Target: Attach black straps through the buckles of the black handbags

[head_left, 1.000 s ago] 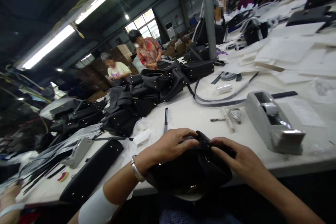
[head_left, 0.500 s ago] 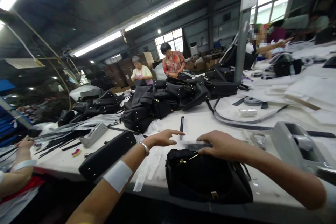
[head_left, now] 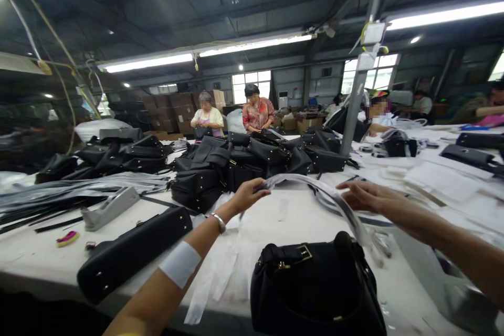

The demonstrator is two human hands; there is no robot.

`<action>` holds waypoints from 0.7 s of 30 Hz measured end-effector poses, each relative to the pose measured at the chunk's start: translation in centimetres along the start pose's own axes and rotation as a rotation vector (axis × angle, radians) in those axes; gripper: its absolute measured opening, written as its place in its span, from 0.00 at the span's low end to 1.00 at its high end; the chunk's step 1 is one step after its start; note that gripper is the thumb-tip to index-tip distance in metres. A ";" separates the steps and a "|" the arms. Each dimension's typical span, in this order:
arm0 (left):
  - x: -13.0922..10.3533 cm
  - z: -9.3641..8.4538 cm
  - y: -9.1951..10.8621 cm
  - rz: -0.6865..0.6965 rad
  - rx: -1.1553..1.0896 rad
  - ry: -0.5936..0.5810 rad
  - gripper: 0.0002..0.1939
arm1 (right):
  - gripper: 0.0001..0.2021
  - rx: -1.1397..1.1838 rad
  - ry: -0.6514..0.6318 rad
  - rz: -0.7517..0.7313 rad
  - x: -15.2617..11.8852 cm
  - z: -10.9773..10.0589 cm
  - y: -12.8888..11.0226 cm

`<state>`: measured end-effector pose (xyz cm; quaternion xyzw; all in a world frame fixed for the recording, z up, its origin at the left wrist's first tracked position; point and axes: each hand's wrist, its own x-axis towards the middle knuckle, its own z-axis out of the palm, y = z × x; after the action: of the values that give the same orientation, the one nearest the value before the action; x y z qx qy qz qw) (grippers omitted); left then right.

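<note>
My left hand [head_left: 249,195] pinches one end of a long strap [head_left: 315,182] that looks wrapped in clear film. From there the strap arcs to the right and drops behind the black handbag [head_left: 315,286], slightly blurred. Beside the strap's right part is my right hand [head_left: 360,197], fingers stretched out and apart; whether it touches the strap is unclear. The handbag stands in front of me on the table's near edge, with gold buckle and fittings on top. Left of my forearm, a second black bag [head_left: 136,247] lies on its side, studded base showing.
Black bags [head_left: 244,155] are heaped across the table, with bundled straps [head_left: 82,189] at left. A grey tape dispenser [head_left: 110,209] stands left, another grey device [head_left: 452,278] right. White strips [head_left: 220,273] lie between the bags. A metal post [head_left: 354,110] rises behind; two people work opposite.
My left hand has taken hold of the strap and lifted it into an arc. My right hand has moved off the handbag, up and rightward. The view has levelled.
</note>
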<state>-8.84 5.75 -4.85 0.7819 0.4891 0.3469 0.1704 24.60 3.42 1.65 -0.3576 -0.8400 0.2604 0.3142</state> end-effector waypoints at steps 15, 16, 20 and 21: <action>-1.9 -7.7 11.1 0.232 0.217 0.120 0.14 | 0.26 -0.224 -0.207 0.049 2.7 -3.7 -3.9; -2.4 -7.8 10.6 0.214 0.201 0.146 0.13 | 0.26 -0.243 -0.217 0.074 2.4 -4.3 -2.8; -3.1 -8.4 10.4 0.210 0.195 0.333 0.15 | 0.25 -0.505 -0.165 0.129 2.1 -6.4 -0.1; -3.0 -8.4 10.9 0.220 0.210 0.361 0.15 | 0.25 -0.579 -0.092 0.119 2.2 -6.6 -0.2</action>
<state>-8.57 -2.61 6.50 0.7692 0.4569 0.4449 -0.0408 28.02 6.39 6.97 -0.4688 -0.8702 0.0440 0.1451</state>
